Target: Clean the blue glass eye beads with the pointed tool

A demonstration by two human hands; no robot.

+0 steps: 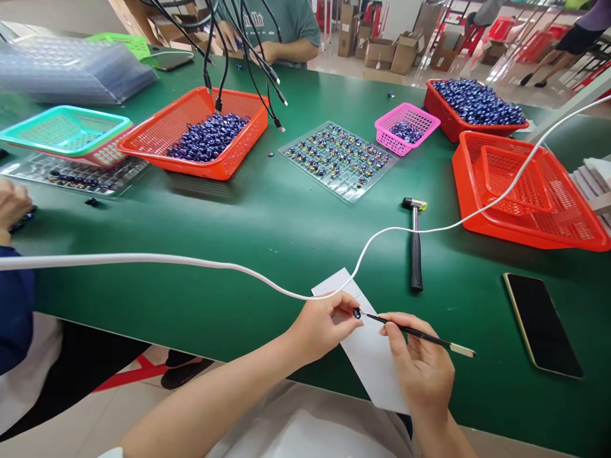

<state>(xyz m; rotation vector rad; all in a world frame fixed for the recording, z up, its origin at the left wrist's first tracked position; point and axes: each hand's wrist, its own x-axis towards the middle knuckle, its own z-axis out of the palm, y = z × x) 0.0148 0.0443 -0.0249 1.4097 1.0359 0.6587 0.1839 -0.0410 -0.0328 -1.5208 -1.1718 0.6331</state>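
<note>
My left hand (321, 329) pinches a small dark blue bead-like part (356, 313) between thumb and fingers, just above a white sheet of paper (370, 356) at the table's near edge. In my right hand (420, 362) a thin black brush-like tool (420, 335) is gripped like a pen, and its tip touches the small part. A white cable (191, 262) runs across the table and passes just over my left hand.
A hammer (416, 245) lies behind the paper and a black phone (541, 324) to its right. A clear tray of parts (338, 159), orange baskets (200, 137) (525, 191) (477, 108) and a pink basket (405, 127) stand further back. Other people sit at the left edge and across the green table (267, 222).
</note>
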